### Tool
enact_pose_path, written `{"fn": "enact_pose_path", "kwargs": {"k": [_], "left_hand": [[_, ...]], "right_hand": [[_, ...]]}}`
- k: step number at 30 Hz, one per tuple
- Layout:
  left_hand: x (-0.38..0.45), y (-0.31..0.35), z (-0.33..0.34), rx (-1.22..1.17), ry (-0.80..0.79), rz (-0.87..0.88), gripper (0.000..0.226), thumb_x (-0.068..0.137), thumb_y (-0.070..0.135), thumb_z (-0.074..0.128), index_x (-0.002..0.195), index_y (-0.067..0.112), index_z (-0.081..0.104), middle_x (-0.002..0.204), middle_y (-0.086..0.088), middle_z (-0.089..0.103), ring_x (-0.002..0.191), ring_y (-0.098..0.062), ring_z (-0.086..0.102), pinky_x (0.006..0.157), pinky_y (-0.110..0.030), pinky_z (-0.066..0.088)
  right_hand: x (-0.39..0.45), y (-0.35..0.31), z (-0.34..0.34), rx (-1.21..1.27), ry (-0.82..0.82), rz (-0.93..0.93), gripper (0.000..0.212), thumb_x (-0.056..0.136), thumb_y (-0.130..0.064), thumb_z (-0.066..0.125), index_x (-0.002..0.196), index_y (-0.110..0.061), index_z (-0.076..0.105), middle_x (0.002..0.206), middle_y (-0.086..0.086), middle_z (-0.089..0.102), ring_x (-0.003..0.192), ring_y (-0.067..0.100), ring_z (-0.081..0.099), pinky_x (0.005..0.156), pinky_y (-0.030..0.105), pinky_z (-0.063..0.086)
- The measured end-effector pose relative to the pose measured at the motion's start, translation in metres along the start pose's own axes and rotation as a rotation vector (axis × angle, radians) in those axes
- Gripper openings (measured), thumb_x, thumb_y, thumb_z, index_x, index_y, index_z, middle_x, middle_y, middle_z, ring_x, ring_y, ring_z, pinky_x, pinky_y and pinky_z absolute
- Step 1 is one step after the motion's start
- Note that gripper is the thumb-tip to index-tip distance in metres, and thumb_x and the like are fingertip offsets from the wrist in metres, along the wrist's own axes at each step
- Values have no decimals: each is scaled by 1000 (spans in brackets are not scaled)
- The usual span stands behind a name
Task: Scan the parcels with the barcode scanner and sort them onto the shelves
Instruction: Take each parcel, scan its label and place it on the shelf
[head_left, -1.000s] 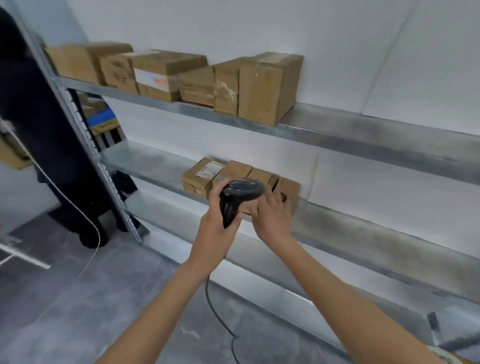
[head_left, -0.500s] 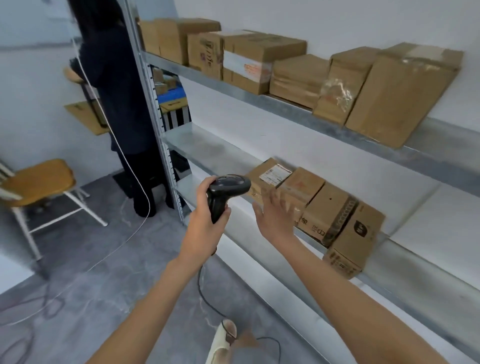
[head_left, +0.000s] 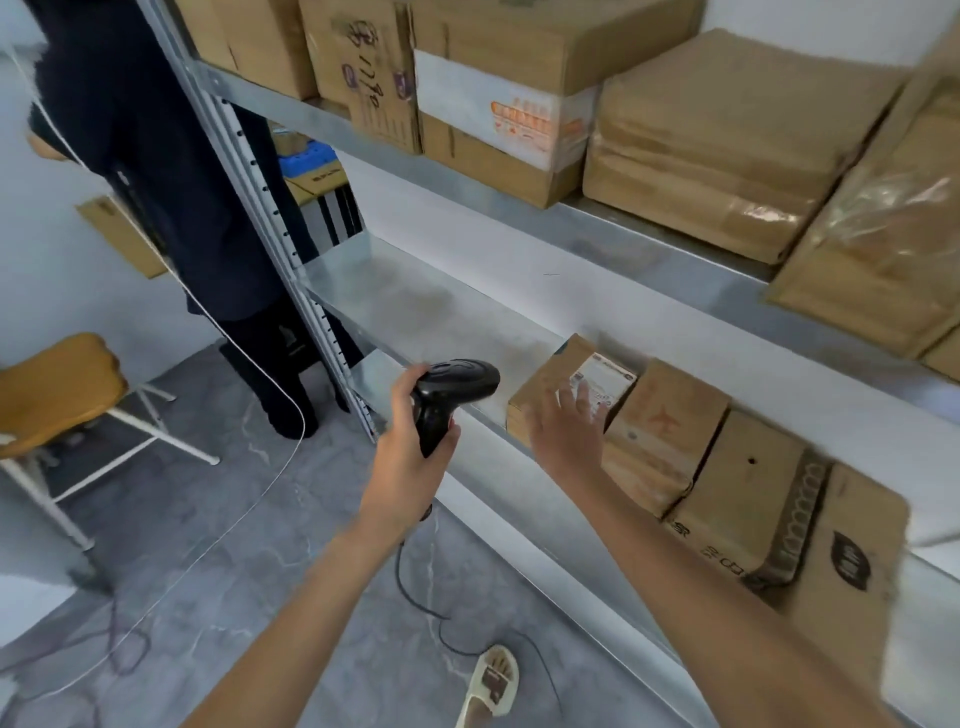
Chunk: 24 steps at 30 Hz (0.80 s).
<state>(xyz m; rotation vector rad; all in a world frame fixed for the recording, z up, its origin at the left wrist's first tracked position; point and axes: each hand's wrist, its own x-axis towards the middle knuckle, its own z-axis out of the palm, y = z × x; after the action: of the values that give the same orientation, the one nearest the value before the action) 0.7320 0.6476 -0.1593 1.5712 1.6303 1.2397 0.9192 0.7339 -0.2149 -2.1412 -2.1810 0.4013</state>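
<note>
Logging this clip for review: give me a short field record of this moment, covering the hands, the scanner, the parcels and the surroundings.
left hand: grips the scanner by its handle, head aimed toward the labelled parcel
right hand: open, fingers spread, in front of the labelled parcel; contact unclear
middle shelf: four parcels in a row, bare metal to their left
top shelf: row of larger parcels
floor: scanner cable, white cord, sandal
also in view: chair, person in dark clothes beside the rack
</note>
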Motion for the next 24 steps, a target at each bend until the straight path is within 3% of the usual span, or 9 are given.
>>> {"fn": "enact_pose_path", "kwargs": {"k": [2,5,8,12,15,17,21,24], "left_hand": [[17,-12,7,19,-24,-3,75,96,6,66,137,55,27,100,44,60,76,-6,65,58,-11,49],[36,-29,15,6,-31,-36,74,96,6,67,137,53,27,97,43,61,70,-9,65,51,-12,47],[48,-43,23,-35,11,-103,69,96,8,66,137,50,31,88,24,67,66,-11,64,49,-13,47],[64,-55,36,-79,9,-154,66,98,5,65,143,38,31,93,25,62,67,5,63,58,-6,45],[80,-63,44,-116,3,-177,62,98,2,63,142,34,33,98,23,59,65,7,59,59,-6,45],[94,-70,52,-134,-10,-199,63,97,3,64,143,33,33,99,16,58,59,4,58,54,-8,44],[122,-81,71,-175,-100,-243,66,97,1,64,148,25,30,98,11,59,62,8,61,53,-8,44],[139,-86,89,-231,-213,-291,67,98,5,63,149,29,26,95,11,61,69,12,63,56,-11,45]], "right_hand": [[12,-1,9,31,-30,31,58,108,-44,19,159,-20,11,168,9,9,154,34,0,121,60,6],[17,-8,24,23,-40,51,62,106,-50,16,160,-22,6,168,9,0,154,34,-5,122,59,-1],[15,-21,33,33,-16,19,64,105,-54,14,161,-24,5,168,6,-4,154,32,-9,120,55,-8],[18,-30,36,123,44,-13,59,106,-50,19,160,-26,13,169,1,0,155,27,-9,121,50,-11],[20,-23,35,288,170,103,56,107,-46,28,159,-28,20,168,-1,-2,154,24,-12,121,46,-12],[21,-15,36,378,242,207,57,106,-45,33,159,-29,18,168,0,-7,154,24,-11,124,47,-7],[25,-14,39,716,315,406,67,106,-36,41,160,-25,3,168,0,-10,155,21,1,122,47,24],[34,-19,39,990,392,554,72,104,-27,47,160,-20,3,165,3,20,148,22,30,117,41,34]]}}
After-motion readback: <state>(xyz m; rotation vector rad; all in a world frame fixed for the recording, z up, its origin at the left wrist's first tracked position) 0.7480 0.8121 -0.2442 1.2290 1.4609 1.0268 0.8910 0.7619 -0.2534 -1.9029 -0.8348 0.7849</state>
